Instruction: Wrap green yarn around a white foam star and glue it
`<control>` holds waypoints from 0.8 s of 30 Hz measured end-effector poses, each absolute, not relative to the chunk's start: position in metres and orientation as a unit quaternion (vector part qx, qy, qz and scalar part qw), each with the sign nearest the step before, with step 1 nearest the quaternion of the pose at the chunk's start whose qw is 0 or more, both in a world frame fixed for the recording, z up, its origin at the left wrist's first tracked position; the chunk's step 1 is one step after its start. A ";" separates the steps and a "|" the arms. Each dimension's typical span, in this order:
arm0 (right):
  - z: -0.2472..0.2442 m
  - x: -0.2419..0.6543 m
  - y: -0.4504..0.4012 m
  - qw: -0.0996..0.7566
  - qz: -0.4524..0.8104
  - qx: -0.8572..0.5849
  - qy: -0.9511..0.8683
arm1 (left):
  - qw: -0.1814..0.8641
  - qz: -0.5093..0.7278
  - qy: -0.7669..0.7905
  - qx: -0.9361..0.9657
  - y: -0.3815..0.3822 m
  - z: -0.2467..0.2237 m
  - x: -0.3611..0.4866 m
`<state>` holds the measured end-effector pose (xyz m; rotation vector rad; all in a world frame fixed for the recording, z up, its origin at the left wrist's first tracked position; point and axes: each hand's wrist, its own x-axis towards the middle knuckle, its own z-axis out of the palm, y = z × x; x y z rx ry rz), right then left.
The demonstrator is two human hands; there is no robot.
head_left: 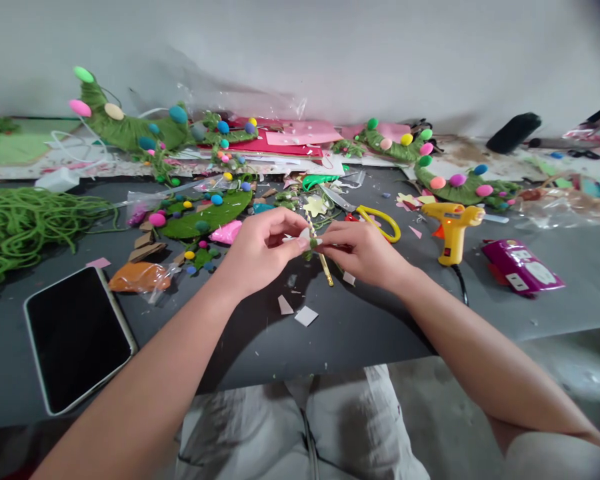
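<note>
Over the middle of the dark table, my left hand [266,245] and my right hand [363,252] meet fingertip to fingertip. Both are closed in a pinch on a small white-and-green craft piece [313,243]; its exact kind is too small to tell, and fingers cover part of it. Beneath the hands lies a yellow pencil [326,270]. Just beyond them are a pale yellow paper flower [317,205] and yellow-handled scissors [380,223]. Two pieces of grey-white card, one a square [307,316], rest nearer to me.
A yellow glue gun [453,230] and a purple packet [523,267] lie on the right. To the left are a tablet [80,340], an orange packet [143,277] and a heap of green yarn [30,227]. Green yarn-wrapped crescents [135,130] with coloured balls line the back.
</note>
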<state>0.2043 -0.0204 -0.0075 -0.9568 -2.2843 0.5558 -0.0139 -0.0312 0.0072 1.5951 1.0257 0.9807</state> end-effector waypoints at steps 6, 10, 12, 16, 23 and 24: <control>-0.004 0.207 -0.019 0.282 0.180 -0.366 -0.868 | 0.430 0.310 0.429 0.731 -0.032 0.002 -0.014; -0.001 0.206 -0.021 0.280 0.157 -0.374 -0.870 | 0.416 0.288 0.431 0.747 -0.034 -0.004 -0.011; 0.001 0.205 -0.023 0.285 0.150 -0.387 -0.864 | 0.410 0.299 0.432 0.746 -0.034 -0.005 -0.009; 0.005 0.203 -0.027 0.295 0.154 -0.399 -0.854 | 0.366 0.322 0.458 0.743 -0.032 -0.006 -0.008; 0.006 0.199 -0.032 0.297 0.203 -0.354 -0.863 | 0.316 0.420 0.492 0.694 -0.031 0.001 -0.010; 0.006 0.199 -0.033 0.300 0.205 -0.351 -0.863 | 0.326 0.433 0.491 0.682 -0.031 0.002 -0.010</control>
